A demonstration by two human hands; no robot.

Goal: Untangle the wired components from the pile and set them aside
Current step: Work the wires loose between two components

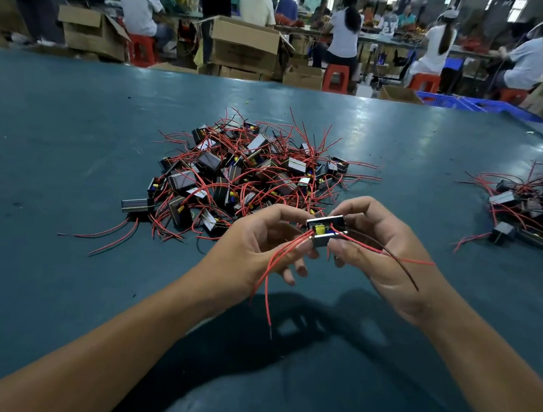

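Head view takes in a wide teal table (pixel 64 144), and on it, past the hands, the main pile (pixel 250 175) of small black wired components knotted together by red leads. Well off to the right lies a smaller heap (pixel 538 213) of the same parts, more loosely spread, which I judge to be the set-aside group. Nearer the camera and lifted clear of the table, both hands meet over one component (pixel 325 233), a black block with a yellow part showing, held just in front of the pile's near edge. Its red leads (pixel 274 275) hang down past the left palm, while another red lead and a dark one trail off across the right wrist. The main risk from here, as I judge it, is that a hanging lead is still hooked round a strand in the pile, so that carrying the part to the right would drag neighbours along or strain the lead where it joins the block; whether any lead is still caught cannot be told. A lighter risk is the small block slipping, since only fingertips hold it. The left hand (pixel 257 249) has thumb and forefinger closed narrowly on the block's left end, its other fingers loosely curled beneath. The right hand (pixel 381 251) pinches the right end, fingers bent round it.
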